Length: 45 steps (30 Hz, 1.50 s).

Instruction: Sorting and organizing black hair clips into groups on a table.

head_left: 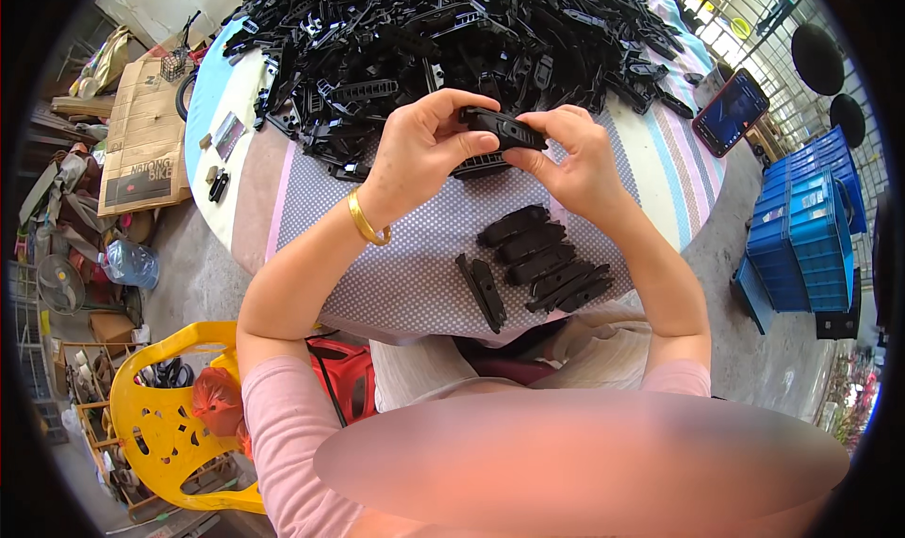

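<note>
Between my two hands, over the table, is a long black plastic part (504, 128) with rounded ends. My left hand (424, 147) pinches its left end between thumb and fingers, and my right hand (577, 159) grips the right end the same way. A gold bangle (366, 219) circles my left wrist. Below my hands lies a row of similar black parts (539, 255), side by side on the dotted cloth. One more black part (481, 293) rests slantwise to their left. Just beyond my fingers spreads a big heap of black plastic parts (424, 38).
A phone (731, 112) stands at the right table edge. Blue crates (801, 227) are stacked on the floor to the right. At left are a yellow chair (156, 425) with a red bag (219, 401), a cardboard box (146, 142) and a water jug (130, 263).
</note>
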Tool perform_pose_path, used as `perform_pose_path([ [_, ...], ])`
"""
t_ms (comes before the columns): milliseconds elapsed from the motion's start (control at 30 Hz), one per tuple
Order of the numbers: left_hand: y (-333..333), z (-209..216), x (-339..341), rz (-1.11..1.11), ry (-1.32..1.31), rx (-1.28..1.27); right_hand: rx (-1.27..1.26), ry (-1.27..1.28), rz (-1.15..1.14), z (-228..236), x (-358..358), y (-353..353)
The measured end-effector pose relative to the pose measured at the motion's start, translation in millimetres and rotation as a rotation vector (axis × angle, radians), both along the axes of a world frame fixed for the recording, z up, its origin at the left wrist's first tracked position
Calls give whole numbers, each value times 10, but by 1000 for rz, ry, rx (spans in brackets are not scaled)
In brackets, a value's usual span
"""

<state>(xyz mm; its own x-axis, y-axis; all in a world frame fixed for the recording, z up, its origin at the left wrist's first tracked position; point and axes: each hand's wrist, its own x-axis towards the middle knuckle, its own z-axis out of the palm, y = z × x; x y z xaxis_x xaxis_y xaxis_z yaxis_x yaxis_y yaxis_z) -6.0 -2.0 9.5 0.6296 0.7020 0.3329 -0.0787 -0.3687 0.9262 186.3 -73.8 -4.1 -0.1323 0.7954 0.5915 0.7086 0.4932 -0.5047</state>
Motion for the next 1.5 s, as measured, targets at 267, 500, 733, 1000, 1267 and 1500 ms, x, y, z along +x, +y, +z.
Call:
perform_pose_path([
  [267,512,139,-264,-43,251,67,-159,-161,169,-68,-92,60],
  [500,427,-49,-211,161,598,820,-471,-110,507,68,72,14],
  [733,318,-240,43,260,444,956,-497,124,45,17,38,165],
  [1000,374,-229,36,267,591,1245,-182,-7,-180,-249,-76,357],
  [1267,411,-87,-25,321,348,1295,-504,729,213,-110,-197,326],
  [1500,590,-6,-162,306,2,-54,101,-370,66,-216,-359,456],
])
